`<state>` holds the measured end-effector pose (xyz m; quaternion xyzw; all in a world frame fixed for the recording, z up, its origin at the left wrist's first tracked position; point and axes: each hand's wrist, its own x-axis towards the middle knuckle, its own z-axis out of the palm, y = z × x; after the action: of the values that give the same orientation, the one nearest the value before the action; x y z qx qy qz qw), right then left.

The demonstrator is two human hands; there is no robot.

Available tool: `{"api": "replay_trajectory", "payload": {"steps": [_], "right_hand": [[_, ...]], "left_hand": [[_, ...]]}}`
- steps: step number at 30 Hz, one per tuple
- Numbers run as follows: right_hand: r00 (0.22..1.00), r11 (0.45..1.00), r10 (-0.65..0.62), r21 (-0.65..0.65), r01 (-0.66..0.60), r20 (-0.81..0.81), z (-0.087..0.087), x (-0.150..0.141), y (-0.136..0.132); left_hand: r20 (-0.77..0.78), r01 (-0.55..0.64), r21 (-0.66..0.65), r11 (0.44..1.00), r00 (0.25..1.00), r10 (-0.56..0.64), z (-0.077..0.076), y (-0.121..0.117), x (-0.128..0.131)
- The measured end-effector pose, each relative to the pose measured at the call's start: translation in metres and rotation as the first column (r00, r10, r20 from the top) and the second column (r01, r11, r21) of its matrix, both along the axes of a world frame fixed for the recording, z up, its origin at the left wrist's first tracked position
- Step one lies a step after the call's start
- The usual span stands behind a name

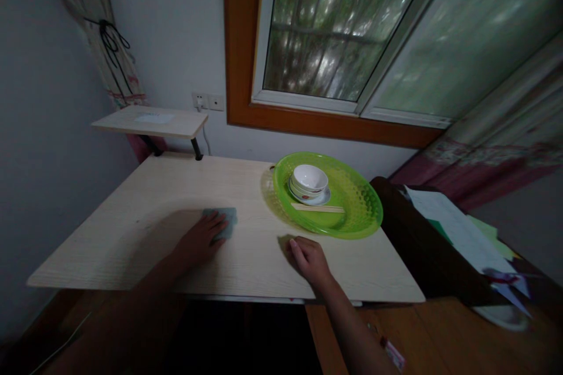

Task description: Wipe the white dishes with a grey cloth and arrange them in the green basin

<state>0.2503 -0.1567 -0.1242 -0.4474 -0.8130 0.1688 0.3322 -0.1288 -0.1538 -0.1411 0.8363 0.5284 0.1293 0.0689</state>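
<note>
Left hand (203, 240) lies palm down on a thin grey-green cloth (231, 218), its fingers a little apart and laid over the fabric rather than pinching it. The cloth is flat on the pale wooden counter (250, 269), to the left of the green basket (349, 187) and well apart from it. The right hand (313, 258) is curled into a loose fist, thumb uppermost, just on the near side of the basket; whether anything is tucked inside the fingers I cannot tell.

Inside the basket, toward its left side, white bowls (310, 177) sit stacked and upright on a small plate (325, 197), with pale chopsticks (319, 208) lying in front of them. A small raised shelf (176, 123) stands beyond the cloth, far to the left of the basket.

As for handling, the cloth looks light and limp, so it should slide easily under a flat palm but may bunch or fold if the push comes from one edge. Fingers spread over its middle would keep it flat; a pinch at a corner would suit lifting it. The bowls are probably smooth and breakable, safest held around the outside below the rim. The basket seems to be light plastic with some give, best taken by opposite sides of its rim and kept level, as the stack could slip if it tilted.
</note>
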Motion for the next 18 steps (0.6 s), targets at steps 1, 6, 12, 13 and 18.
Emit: {"api": "replay_trajectory", "payload": {"steps": [1, 6, 12, 13, 18], "right_hand": [[1.000, 1.000, -0.002, 0.001, 0.002, 0.000, 0.000, 0.000, 0.000], [1.000, 1.000, 0.016, -0.001, -0.016, -0.006, 0.001, 0.000, 0.000], [0.997, 1.000, 0.027, 0.017, -0.026, -0.067, 0.001, -0.019, -0.001], [0.997, 0.999, 0.031, 0.014, -0.030, -0.076, 0.002, -0.025, -0.001], [0.987, 0.997, -0.005, -0.078, -0.007, -0.158, 0.012, -0.063, 0.008]], "left_hand": [[0.031, 0.001, -0.001, 1.000, 1.000, 0.000, 0.002, 0.002, 0.003], [0.324, -0.102, -0.063, 0.993, 0.939, 0.117, 0.015, 0.009, 0.014], [0.731, -0.120, -0.649, 0.751, 0.176, 0.659, 0.048, 0.017, 0.033], [0.706, -0.031, -0.706, 0.708, 0.060, 0.706, 0.052, 0.020, 0.037], [0.671, 0.094, -0.737, 0.670, -0.018, 0.741, 0.046, 0.037, 0.041]]}}
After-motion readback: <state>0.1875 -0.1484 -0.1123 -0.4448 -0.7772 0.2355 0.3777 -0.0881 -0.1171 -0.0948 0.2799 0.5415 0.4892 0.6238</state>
